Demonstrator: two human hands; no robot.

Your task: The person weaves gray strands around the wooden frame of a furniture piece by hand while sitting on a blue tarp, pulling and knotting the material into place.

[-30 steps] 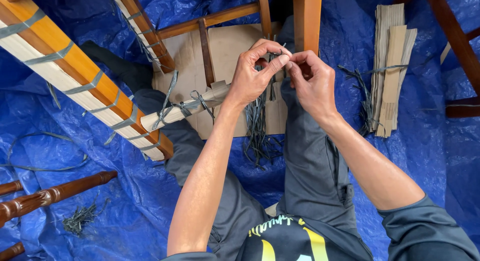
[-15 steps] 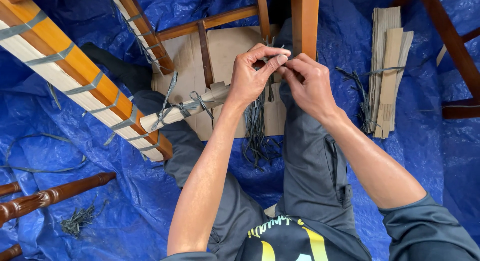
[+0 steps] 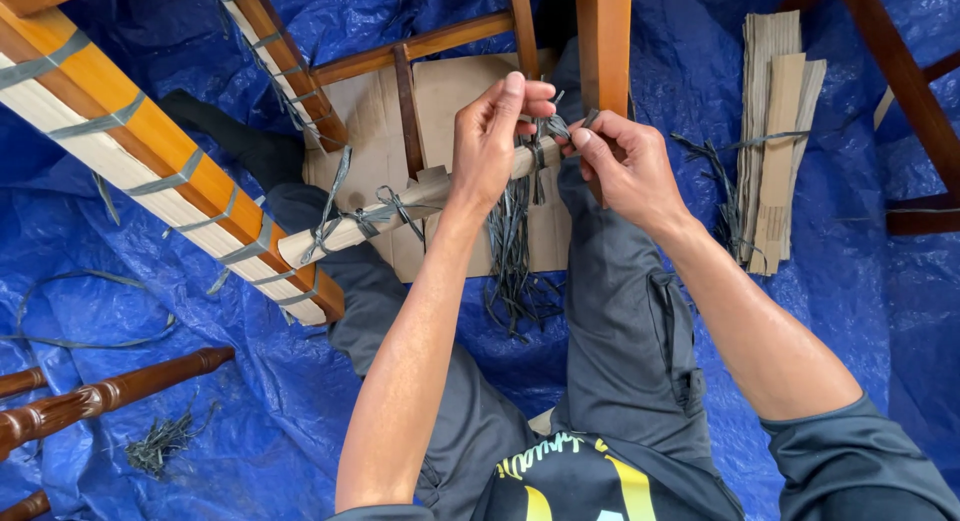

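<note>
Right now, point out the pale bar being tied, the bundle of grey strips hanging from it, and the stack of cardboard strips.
pale bar [image 3: 345, 233], head view, on its bare left stretch.
bundle of grey strips [image 3: 512, 246], head view, mid-length of the hanging strands.
stack of cardboard strips [image 3: 775, 131], head view, middle of the top strip.

The left hand [image 3: 492, 146] and right hand [image 3: 622, 166] cover the knot in the grey strips [image 3: 515, 246] on the pale rail [image 3: 400, 209], and the turned wooden leg [image 3: 100, 396] runs off the left edge.

Glossy blue plastic tarp [image 3: 120, 311]; varnished wood leg [image 3: 110, 391]; matt cardboard [image 3: 455, 91]; dull grey strips [image 3: 515, 251]
</note>
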